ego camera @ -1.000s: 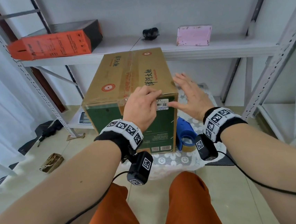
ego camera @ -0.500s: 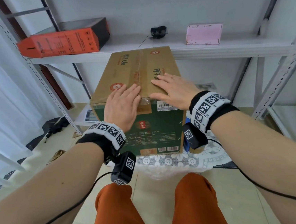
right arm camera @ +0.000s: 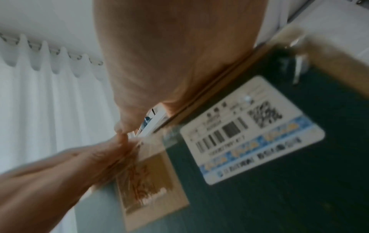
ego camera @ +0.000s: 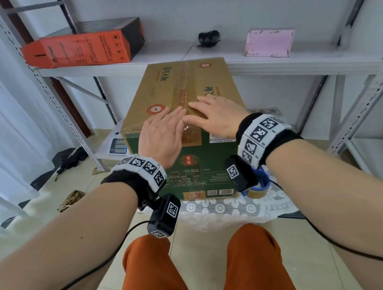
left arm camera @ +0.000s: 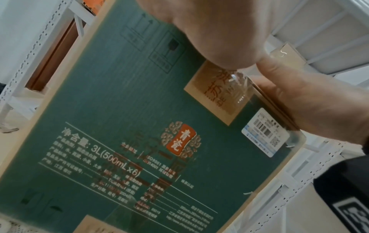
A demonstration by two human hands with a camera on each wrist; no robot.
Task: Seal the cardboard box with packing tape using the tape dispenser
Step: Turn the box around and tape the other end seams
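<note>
- Both hands lie flat, fingers straight, pressing on the near top edge of the brown and green cardboard box point(ego camera: 184, 112); neither one grips anything.
- The left hand point(ego camera: 161, 136) and right hand point(ego camera: 216, 116) sit side by side, fingertips almost touching over the clear shiny tape strip point(ego camera: 184, 91) that runs along the middle seam of the lid and folds down the green front.
- The box stands on a white lace cloth point(ego camera: 217, 209), just in front of a white metal shelf point(ego camera: 295, 62).
- The green front reads "3L(500mL×6)" and "ISO9001", with a small red badge of Chinese letters.
- One white sticker point(left arm camera: 265, 134) with a barcode and square code sits near the top right corner.
- One blue tape dispenser point(ego camera: 259, 182) lies beside the box's right side, partly hidden by the right wrist.
- On the shelf: one orange and black box point(ego camera: 82, 46), one pink box point(ego camera: 269, 42), one small black thing point(ego camera: 208, 38).
</note>
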